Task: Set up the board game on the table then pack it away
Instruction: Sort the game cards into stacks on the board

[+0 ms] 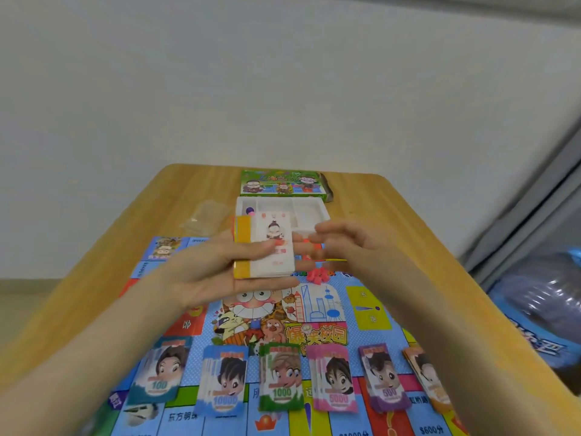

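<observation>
My left hand (220,272) holds a deck of game cards (267,247) above the board, thumb on the top card, which shows a cartoon figure. My right hand (342,247) hovers just right of the deck with fingers relaxed and blurred; whether it pinches a card I cannot tell. The colourful game board (317,313) lies flat on the wooden table (103,278). Several stacks of play money (279,379) are lined along the board's near edge. A small pile of pink pieces (319,275) sits on the board under my hands.
A white plastic tray insert (301,209) stands behind my hands, with the green game box (283,182) beyond it at the table's far edge. A clear plastic bag (207,217) lies left of the tray. Blue plastic bags (540,313) sit on the floor at right.
</observation>
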### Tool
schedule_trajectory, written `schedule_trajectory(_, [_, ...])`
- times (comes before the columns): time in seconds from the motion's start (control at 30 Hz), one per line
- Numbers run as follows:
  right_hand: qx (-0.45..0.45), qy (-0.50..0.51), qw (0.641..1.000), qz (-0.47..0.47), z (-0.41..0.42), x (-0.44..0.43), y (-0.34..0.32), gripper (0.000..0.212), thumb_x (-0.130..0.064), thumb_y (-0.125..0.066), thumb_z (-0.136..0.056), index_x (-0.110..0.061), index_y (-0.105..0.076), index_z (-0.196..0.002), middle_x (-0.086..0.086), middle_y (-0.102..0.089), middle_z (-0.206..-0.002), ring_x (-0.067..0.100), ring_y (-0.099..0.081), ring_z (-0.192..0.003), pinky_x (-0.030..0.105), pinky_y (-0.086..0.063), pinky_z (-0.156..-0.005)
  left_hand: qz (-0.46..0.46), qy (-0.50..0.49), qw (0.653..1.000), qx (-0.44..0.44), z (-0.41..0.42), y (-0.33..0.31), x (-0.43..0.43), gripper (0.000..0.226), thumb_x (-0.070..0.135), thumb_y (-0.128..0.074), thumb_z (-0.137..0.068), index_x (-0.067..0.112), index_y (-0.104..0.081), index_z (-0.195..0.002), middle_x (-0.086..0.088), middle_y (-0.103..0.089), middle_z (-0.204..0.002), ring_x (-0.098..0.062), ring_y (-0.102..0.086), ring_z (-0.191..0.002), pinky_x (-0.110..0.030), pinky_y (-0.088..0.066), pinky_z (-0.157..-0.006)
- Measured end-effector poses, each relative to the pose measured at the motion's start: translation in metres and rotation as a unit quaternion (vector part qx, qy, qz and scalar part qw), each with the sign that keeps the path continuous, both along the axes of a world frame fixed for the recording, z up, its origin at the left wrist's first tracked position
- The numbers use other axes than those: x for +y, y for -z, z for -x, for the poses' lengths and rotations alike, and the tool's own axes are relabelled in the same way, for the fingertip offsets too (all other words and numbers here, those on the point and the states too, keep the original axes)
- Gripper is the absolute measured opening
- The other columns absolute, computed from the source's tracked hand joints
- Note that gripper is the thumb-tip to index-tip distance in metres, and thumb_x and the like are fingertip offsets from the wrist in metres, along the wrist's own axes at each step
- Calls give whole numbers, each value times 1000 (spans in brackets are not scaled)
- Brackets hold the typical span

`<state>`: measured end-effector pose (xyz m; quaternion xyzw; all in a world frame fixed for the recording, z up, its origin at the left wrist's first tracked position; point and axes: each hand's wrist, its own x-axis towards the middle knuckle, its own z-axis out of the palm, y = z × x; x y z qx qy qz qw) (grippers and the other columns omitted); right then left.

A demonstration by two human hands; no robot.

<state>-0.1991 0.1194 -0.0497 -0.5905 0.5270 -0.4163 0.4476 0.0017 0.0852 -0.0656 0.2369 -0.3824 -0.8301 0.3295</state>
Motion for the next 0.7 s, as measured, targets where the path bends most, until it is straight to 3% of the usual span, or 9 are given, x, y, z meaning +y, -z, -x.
schedule_trajectory(0.1, [-9, -10, 1000, 6, -21, -4, 0, 19, -18, -62, -88, -19, -56, -106, -2, -62, -101, 4, -64, -71, 18, -53, -63, 34, -89, 993, -72, 9, -3, 6, 35, 1, -67, -65, 8, -70, -99, -17, -73, -97, -32, -72, -82, -42, -60, -59])
schedule_trajectory(0.23, [-32, 23, 998, 54, -32, -9, 7, 17, -12, -75, -77, -10, -61, -87, 11, -61, -86, 24, -64, -67, 26, -54, -54, 88, -129, 979, -134, 13, 0, 11, 39, 2, -65, -60, 12, -64, -98, -10, -74, -81, -24, -73, -69, -33, -58, -50])
schedule_trajectory(0.3, [-43, 31, 996, 70, -32, -11, 9, 15, -8, -76, -76, -6, -61, -75, 18, -61, -76, 31, -64, -65, 28, -54, -52, 100, -138, 973, -155, 13, 1, 11, 40, 3, -68, -59, 12, -65, -98, -10, -75, -80, -24, -73, -70, -34, -59, -51])
schedule_trajectory(0.4, [-45, 33, 996, 75, -30, -12, 13, 21, -8, -74, -77, -6, -58, -63, 19, -56, -63, 15, -56, -53, 18, -45, -44, 102, -146, 969, -171, 11, 5, 11, 39, 7, -70, -59, 13, -65, -96, -9, -75, -81, -25, -73, -72, -35, -60, -53])
schedule_trajectory(0.53, [-47, 27, 997, 63, -27, -14, 17, 10, -4, -70, -81, -11, -66, -75, 12, -66, -63, 4, -55, -43, 15, -41, -43, 84, -148, 971, -167, 8, 9, 11, 41, 8, -70, -60, 16, -65, -100, -9, -75, -86, -28, -73, -76, -33, -59, -51])
schedule_trajectory(0.7, [-51, 51, 995, 74, -24, -12, 16, 13, -3, -65, -85, -11, -62, -75, 7, -68, -59, 12, -60, -46, 23, -46, -44, 76, -142, 974, -160, 6, 11, 12, 42, 10, -69, -63, 15, -64, -105, -10, -74, -96, -30, -72, -82, -33, -59, -52])
